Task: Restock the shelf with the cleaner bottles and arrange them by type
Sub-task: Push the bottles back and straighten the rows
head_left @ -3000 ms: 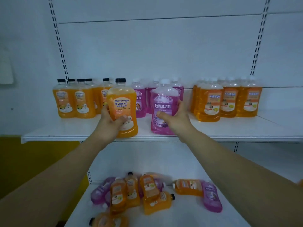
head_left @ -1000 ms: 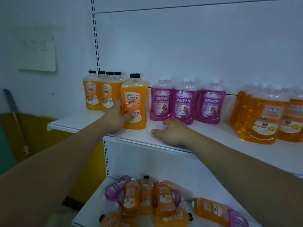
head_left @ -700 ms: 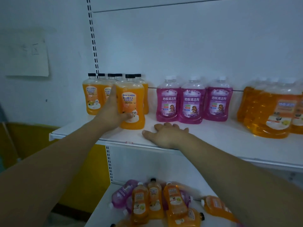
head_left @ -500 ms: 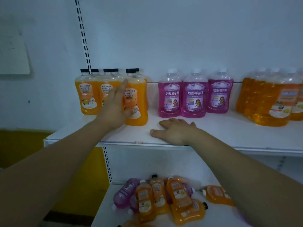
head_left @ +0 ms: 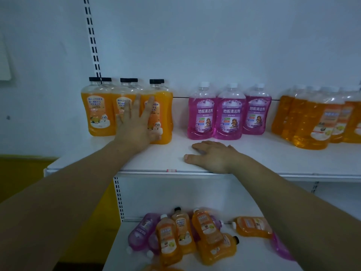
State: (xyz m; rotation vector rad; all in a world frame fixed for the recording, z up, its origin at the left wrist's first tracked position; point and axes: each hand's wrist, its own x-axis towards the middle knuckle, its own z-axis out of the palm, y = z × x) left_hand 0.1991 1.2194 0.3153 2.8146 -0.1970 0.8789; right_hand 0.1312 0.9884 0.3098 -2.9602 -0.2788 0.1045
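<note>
On white shelf, waisted clear-plastic orange bottles, open left hand

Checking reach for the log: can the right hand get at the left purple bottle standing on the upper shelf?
Probably yes: the right hand lies flat on the shelf just in front of the purple bottle, with only bare shelf between.

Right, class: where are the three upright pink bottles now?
Head view: the pink bottles stand mid upper shelf, between black-capped orange bottles to the left and white-capped orange bottles to the right, just behind the right hand.
</note>
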